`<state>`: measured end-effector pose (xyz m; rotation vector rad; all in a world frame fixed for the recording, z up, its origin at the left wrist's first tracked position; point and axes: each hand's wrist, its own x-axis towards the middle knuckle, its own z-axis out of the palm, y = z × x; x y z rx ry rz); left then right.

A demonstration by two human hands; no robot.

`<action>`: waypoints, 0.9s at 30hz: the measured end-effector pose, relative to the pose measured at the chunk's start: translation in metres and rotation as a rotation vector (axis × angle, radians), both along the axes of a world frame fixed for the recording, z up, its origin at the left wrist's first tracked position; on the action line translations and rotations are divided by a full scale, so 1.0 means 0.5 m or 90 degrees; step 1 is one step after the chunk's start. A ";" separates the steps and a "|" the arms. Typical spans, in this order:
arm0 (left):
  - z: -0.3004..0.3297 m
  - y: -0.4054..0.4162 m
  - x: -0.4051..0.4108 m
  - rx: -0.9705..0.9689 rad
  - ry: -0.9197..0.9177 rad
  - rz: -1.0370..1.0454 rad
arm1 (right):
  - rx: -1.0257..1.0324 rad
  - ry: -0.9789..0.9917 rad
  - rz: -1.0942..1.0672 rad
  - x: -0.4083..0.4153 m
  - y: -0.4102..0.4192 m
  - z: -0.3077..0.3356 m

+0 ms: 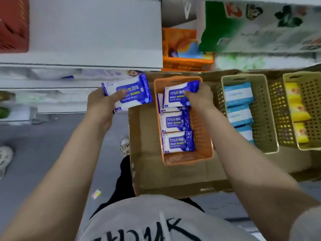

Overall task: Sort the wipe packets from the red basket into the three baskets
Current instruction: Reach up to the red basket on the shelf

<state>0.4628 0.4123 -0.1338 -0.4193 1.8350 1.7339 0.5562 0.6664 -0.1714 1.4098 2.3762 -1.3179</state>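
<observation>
My left hand (pixel 102 105) grips a blue-and-white alcohol wipe packet (pixel 130 92) in the air, left of the orange basket (pixel 203 133). My right hand (pixel 199 98) pinches a second blue alcohol wipe packet (pixel 175 96) at the far end of the orange basket, which holds more blue packets (pixel 177 141) in a row. A beige basket (pixel 262 119) to the right holds light-blue packets (pixel 238 94). Another beige basket (pixel 311 94) at the far right holds yellow packets (pixel 297 105). The red basket (pixel 13 25) sits on the shelf at top left.
All three baskets stand on a flat cardboard box (pixel 149 153). White shelves (pixel 86 32) with packaged goods rise behind. An orange package (pixel 184 49) lies beyond the box. Grey floor lies to the left, with a shoe (pixel 5 157) at the left edge.
</observation>
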 end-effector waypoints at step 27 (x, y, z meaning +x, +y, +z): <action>-0.034 0.150 0.116 -0.110 0.037 -0.153 | -0.134 0.018 0.350 0.037 0.015 0.071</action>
